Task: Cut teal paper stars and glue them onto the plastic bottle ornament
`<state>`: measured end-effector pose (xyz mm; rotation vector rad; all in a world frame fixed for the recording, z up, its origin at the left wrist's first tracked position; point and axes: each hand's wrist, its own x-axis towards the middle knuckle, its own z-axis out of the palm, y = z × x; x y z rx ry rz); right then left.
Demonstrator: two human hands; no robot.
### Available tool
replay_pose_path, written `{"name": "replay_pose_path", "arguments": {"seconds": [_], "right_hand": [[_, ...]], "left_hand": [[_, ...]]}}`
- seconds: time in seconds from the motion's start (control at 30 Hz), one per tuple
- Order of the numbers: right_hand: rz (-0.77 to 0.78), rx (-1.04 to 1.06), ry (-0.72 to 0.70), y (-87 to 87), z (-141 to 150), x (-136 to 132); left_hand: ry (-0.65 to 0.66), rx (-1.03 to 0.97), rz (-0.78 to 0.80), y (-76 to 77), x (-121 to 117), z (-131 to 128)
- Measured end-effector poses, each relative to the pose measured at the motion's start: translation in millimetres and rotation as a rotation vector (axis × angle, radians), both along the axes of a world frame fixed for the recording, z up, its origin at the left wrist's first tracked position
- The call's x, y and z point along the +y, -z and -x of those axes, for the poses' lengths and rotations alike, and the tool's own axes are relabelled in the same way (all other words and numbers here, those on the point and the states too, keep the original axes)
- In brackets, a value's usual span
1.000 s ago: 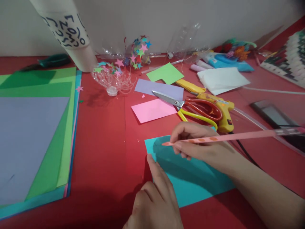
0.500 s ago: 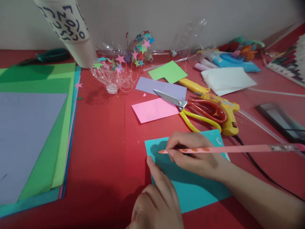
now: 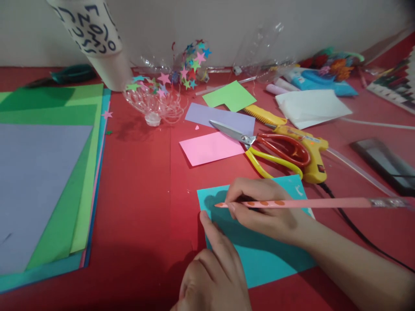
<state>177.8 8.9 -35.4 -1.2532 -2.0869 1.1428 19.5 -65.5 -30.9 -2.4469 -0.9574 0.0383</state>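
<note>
A pink pencil (image 3: 311, 203) with orange spots is pinched in my right hand (image 3: 259, 207), its tip at the upper left of a turquoise sheet of paper (image 3: 269, 263). The pencil's far end points to the right. My left hand (image 3: 217, 272) presses its outstretched index finger on the sheet's left edge, with the other fingers partly curled and nothing held in them. Just beyond the sheet lie scissors (image 3: 244, 139) with one red and one yellow handle, blades resting over a pink paper piece (image 3: 209, 149) and a lilac one (image 3: 217, 116).
A yellow glue gun (image 3: 314, 155) with a black cord lies behind the scissors. Coloured sheets (image 3: 42, 172) are stacked at left, near a white patterned tumbler (image 3: 110, 65). Star-decorated clear plastic (image 3: 155, 101), a green paper piece (image 3: 231, 96), a yellow comb (image 3: 266, 115) and a phone (image 3: 385, 164) surround the work.
The view has shifted very slightly. Both hands, the pencil and the turquoise sheet stay practically where they were.
</note>
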Motion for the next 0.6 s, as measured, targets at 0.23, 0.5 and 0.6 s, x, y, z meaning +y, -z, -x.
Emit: {"name": "replay_pose_path", "arguments": {"seconds": [0.23, 0.5, 0.6], "right_hand": [[-0.048, -0.007, 0.004, 2.2, -0.4, 0.9], [-0.060, -0.024, 0.021, 0.9, 0.3, -1.3], [-0.058, -0.010, 0.029, 0.2, 1.0, -1.1]], "left_hand": [[-0.004, -0.013, -0.007, 0.5, 0.7, -0.7], [-0.008, -0.005, 0.005, 0.1, 0.0, 0.0], [-0.004, -0.006, -0.004, 0.4, 0.2, -0.2]]}}
